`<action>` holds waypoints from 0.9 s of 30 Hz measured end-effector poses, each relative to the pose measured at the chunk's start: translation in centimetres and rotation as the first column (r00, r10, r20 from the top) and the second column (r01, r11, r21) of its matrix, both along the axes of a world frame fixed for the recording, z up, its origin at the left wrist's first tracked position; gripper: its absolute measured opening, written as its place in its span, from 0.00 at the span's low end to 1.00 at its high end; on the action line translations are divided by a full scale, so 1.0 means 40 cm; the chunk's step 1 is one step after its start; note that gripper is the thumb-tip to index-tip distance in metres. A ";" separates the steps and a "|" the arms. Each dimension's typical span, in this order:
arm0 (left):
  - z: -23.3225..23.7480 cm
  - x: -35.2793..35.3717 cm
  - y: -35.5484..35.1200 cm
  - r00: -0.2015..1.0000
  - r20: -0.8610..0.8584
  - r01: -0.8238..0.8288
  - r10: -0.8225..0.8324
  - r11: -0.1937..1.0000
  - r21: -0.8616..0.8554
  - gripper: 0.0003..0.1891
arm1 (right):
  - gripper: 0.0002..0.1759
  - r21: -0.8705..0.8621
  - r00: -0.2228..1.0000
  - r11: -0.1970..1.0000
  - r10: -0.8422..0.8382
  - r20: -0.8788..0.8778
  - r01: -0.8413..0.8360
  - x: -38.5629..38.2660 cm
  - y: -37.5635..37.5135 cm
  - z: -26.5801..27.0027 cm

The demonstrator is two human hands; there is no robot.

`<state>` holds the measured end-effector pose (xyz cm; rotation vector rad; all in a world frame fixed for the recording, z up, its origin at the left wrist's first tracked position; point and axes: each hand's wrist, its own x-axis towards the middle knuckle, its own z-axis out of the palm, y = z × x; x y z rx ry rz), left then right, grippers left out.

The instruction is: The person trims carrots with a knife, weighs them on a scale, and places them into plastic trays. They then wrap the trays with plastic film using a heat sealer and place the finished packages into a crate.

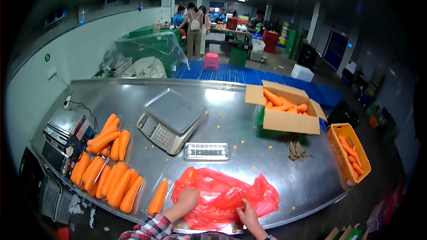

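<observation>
A crumpled red plastic bag point(218, 195) lies on the steel table in front of me, with an orange shape showing through near its top left. My left hand point(187, 200) is closed against the bag's left side; its fingertips are hidden, so what it grips cannot be seen. At the bag's right part, my right hand point(248, 214) pinches a thin dark tool point(240, 194) pointing up and away; its kind is too small to tell. Left of my left hand, a single carrot point(158, 198) rests in a clear tray. Further left sit several trays of carrots point(111, 182).
A digital scale point(173, 118) stands mid-table, with a clear ribbed tray point(207, 151) before it. At the right are a cardboard-lined box of carrots point(291, 122), a brown cloth bundle point(296, 150) and an orange crate point(349, 151). A wrapping machine point(66, 126) occupies the left. People stand far back.
</observation>
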<state>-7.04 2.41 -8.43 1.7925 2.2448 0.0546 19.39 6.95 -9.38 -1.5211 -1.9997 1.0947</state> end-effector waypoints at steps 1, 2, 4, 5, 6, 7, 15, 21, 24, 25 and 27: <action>-0.009 -0.020 -0.002 0.999 -0.046 -0.015 0.019 0.996 0.092 0.10 | 0.29 -0.009 0.999 1.000 -0.008 0.038 0.009 0.006 0.000 0.005; -0.019 -0.040 -0.011 0.995 -0.088 -0.026 0.043 0.984 0.176 0.10 | 0.29 0.009 0.999 1.000 -0.003 0.034 0.003 0.013 0.001 -0.009; -0.041 -0.058 -0.025 0.986 -0.129 -0.071 0.107 0.963 0.259 0.11 | 0.29 0.034 0.999 0.999 0.014 0.030 -0.015 0.021 -0.007 -0.029; -0.055 -0.067 -0.023 0.981 -0.134 -0.104 0.143 0.959 0.262 0.13 | 0.27 0.034 0.998 0.999 0.001 0.064 -0.004 0.017 -0.010 -0.035; -0.066 -0.076 -0.019 0.974 -0.139 -0.136 0.178 0.954 0.266 0.16 | 0.27 0.025 0.998 1.000 0.012 0.063 -0.013 0.011 -0.011 -0.032; -0.075 -0.083 -0.015 0.971 -0.125 -0.166 0.202 0.953 0.252 0.18 | 0.27 0.016 0.998 1.000 0.021 0.062 -0.022 0.006 -0.011 -0.029; -0.091 -0.138 0.037 0.987 0.025 -0.159 0.157 0.978 0.133 0.25 | 0.26 -0.052 0.998 0.998 -0.019 0.060 0.022 0.000 -0.009 -0.002; -0.066 -0.089 -0.058 0.944 0.219 0.260 -0.247 0.965 -0.031 0.24 | 0.37 0.035 0.992 0.997 -0.061 -0.107 0.066 0.028 0.052 -0.013; -0.112 -0.029 -0.074 0.935 0.117 0.321 -0.334 0.940 0.117 0.27 | 0.43 0.056 1.000 0.998 -0.013 0.013 0.012 0.001 0.055 -0.023; -0.095 -0.012 -0.073 0.938 0.173 0.294 -0.302 0.953 0.067 0.27 | 0.45 0.060 0.998 0.998 -0.012 0.061 0.008 -0.014 0.053 -0.023; -0.046 0.024 -0.085 0.932 0.278 0.248 -0.230 0.968 -0.030 0.28 | 0.40 0.020 0.980 1.000 -0.017 0.199 0.013 -0.035 0.050 0.017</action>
